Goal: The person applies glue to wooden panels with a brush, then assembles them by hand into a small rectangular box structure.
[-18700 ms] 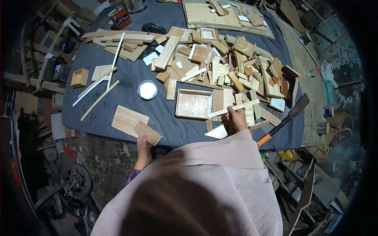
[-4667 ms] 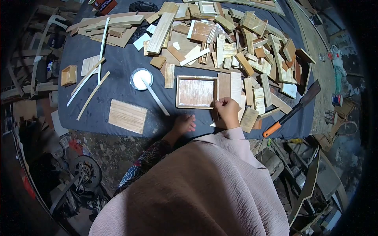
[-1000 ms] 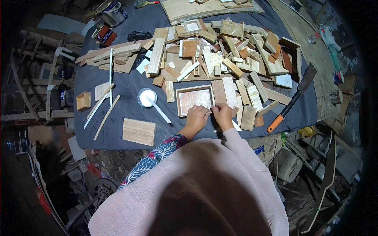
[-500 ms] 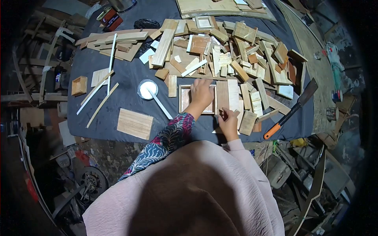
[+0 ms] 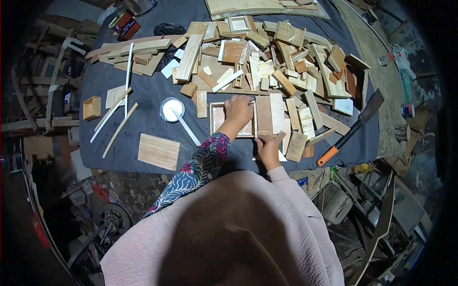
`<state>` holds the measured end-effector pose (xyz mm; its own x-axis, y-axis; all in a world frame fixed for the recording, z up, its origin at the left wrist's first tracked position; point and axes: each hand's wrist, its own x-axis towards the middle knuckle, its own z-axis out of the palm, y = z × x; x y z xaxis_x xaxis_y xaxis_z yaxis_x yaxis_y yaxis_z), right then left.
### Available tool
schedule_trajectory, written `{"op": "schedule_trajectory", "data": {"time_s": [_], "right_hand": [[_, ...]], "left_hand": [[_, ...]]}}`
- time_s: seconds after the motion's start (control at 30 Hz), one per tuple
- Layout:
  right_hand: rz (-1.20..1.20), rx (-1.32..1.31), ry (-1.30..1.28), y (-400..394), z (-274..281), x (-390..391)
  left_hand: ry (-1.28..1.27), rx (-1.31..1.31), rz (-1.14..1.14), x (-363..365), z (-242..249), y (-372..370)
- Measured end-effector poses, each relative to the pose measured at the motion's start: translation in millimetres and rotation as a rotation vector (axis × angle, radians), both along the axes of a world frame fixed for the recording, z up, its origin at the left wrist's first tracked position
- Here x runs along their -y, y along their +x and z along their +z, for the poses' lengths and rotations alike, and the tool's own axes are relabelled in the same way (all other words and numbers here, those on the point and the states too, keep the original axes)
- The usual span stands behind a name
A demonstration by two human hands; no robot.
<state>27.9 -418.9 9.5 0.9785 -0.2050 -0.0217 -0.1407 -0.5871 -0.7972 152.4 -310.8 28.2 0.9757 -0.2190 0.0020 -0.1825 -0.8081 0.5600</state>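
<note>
A shallow wooden box (image 5: 219,119), rectangular and open-topped, lies on the dark cloth in front of me. My left hand (image 5: 238,113) reaches over it, fingers bent onto its far right edge; the hand hides part of the inside. At the box's near right corner, my right hand (image 5: 268,151) is closed on a small wood strip (image 5: 277,137). Its thumb side is up against the corner. Flat wooden boards (image 5: 264,114) lie directly right of the box. To the left, a round tub of white paste (image 5: 168,110) holds a white stick (image 5: 191,131).
A heap of wood offcuts (image 5: 286,62) covers the back of the table. An orange-handled machete (image 5: 350,133) lies at the right. At the left are thin strips (image 5: 120,128), a rectangular board (image 5: 159,151) and a small box (image 5: 91,108). A red-brown can (image 5: 125,26) stands behind.
My right hand has moved slightly left with the wood strip, closer to the box corner. My left hand stays on the box. The whole view has shifted a little.
</note>
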Motion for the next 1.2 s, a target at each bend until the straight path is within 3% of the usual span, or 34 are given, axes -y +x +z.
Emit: {"op": "schedule_trajectory", "data": {"time_s": [0.33, 0.5, 0.6, 0.7, 0.8, 1.2], "right_hand": [[0.039, 0.011, -0.103, 4, -10, -2], [0.032, 0.019, -0.079, 3, -9, 8], [-0.143, 0.015, 0.051, 12, -8, 15], [-0.14, 0.043, 0.058, 24, 5, 13], [-0.118, -0.126, 0.177, 32, 21, 3], [-0.086, 0.006, -0.131, 36, 29, -13]], "left_hand": [[0.016, -0.011, -0.003, 2, 2, -1], [-0.065, 0.146, 0.028, -2, 14, -9], [-0.017, 0.083, 0.028, -9, 29, -35], [-0.031, 0.022, -0.041, -18, 30, -62], [-0.081, 0.028, -0.072, -24, 19, -76], [-0.123, 0.06, -0.116, -31, 0, -86]]}}
